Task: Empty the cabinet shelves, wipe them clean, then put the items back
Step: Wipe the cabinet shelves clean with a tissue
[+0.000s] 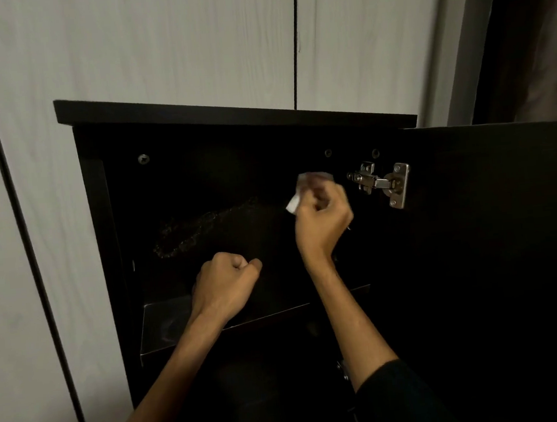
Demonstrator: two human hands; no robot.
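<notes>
A black cabinet (pixel 235 117) stands open in front of me, its upper compartment dark and bare. My right hand (pixel 323 217) is raised inside at the upper right and grips a crumpled white wipe (pixel 297 195), blurred, near the back panel. My left hand (pixel 227 281) hangs as a closed fist holding nothing, just above the upper shelf (pixel 169 324). A faint wet, speckled streak (pixel 201 227) runs across the back panel to the left of the wipe.
The cabinet door (pixel 500 225) swings open to the right on a metal hinge (pixel 382 183). Pale wardrobe doors (pixel 155 46) rise behind the cabinet. A dark curtain (pixel 532 54) hangs at the far right. Below the shelf the lower compartment is too dark to read.
</notes>
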